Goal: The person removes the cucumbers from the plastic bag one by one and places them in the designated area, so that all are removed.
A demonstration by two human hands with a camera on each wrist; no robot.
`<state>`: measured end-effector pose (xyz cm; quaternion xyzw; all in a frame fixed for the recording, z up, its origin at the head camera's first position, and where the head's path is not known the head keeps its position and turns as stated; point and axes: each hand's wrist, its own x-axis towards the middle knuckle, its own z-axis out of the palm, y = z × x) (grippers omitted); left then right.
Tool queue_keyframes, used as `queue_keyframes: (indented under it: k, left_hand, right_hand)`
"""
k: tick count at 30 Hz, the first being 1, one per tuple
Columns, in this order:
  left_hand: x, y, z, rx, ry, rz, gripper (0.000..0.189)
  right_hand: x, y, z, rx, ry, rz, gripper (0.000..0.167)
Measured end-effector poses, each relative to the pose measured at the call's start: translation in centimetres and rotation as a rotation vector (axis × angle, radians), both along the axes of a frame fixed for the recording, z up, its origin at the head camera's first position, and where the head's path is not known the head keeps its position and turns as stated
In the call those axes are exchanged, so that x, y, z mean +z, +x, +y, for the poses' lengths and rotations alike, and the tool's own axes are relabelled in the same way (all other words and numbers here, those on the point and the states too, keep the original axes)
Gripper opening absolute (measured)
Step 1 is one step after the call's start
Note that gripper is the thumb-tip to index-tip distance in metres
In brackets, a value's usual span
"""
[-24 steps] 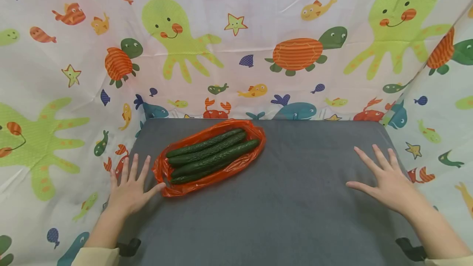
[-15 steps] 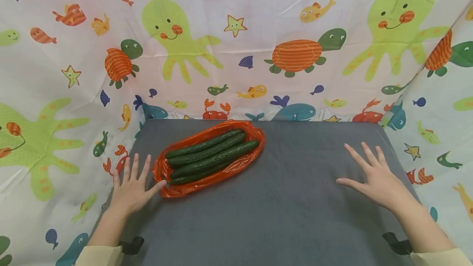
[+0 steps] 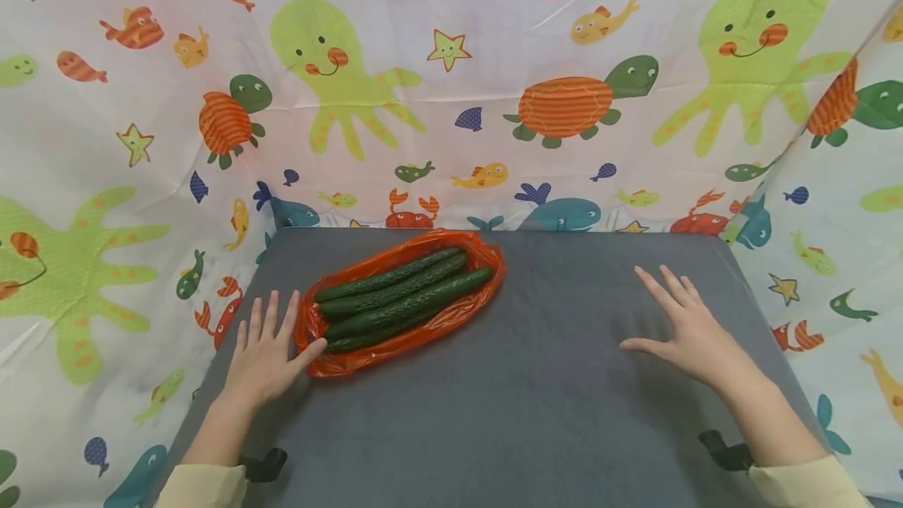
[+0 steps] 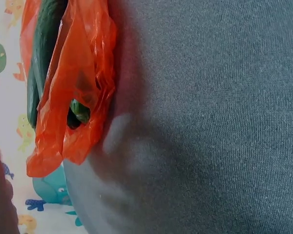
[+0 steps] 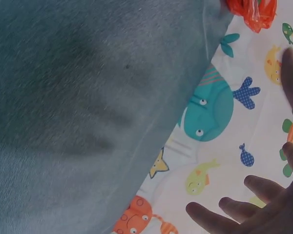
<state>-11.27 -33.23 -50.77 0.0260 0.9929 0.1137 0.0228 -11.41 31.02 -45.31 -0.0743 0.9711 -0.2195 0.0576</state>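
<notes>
Several long dark green cucumbers (image 3: pixel 405 300) lie side by side in an orange plastic bag (image 3: pixel 423 347), left of the middle of the grey table. The bag's near end, crumpled and partly gaping, shows large in the left wrist view, with cucumber tips (image 4: pixel 80 111) inside. My left hand (image 3: pixel 262 363) is spread beside the bag's left end, its thumb overlapping the bag's edge in the head view. Over the right part of the table my right hand (image 3: pixel 694 339) hovers with fingers extended and thumb apart, holding nothing; its fingers (image 5: pixel 210 217) also show in the right wrist view.
A grey cloth-covered table (image 3: pixel 536 414) spreads below both hands. A white curtain (image 3: pixel 395 124) printed with sea animals rises along its back and both sides. Black wrist straps (image 3: pixel 727 451) sit below the forearms.
My right hand has moved left, inward over the table. My left hand has shifted slightly right, closer to the bag. The cucumbers and bag stay in place.
</notes>
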Motion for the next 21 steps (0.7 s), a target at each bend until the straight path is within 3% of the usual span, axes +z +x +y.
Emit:
queue_keyframes:
  k: [6, 14, 21]
  left_hand:
    - [0.3, -0.6, 0.6, 0.001, 0.062, 0.042, 0.094]
    - [0.6, -0.8, 1.1, 0.059, 0.207, -0.026, 0.087]
    - [0.3, -1.0, 1.0, 0.041, 0.326, -0.074, 0.081]
  right_hand:
    - [-0.1, -0.3, -0.9, 0.011, -0.055, 0.009, 0.126]
    - [-0.6, -0.7, -2.0, 0.065, -0.055, -0.032, 0.123]
    - [-0.6, -1.0, -3.0, 0.083, -0.083, -0.018, 0.12]
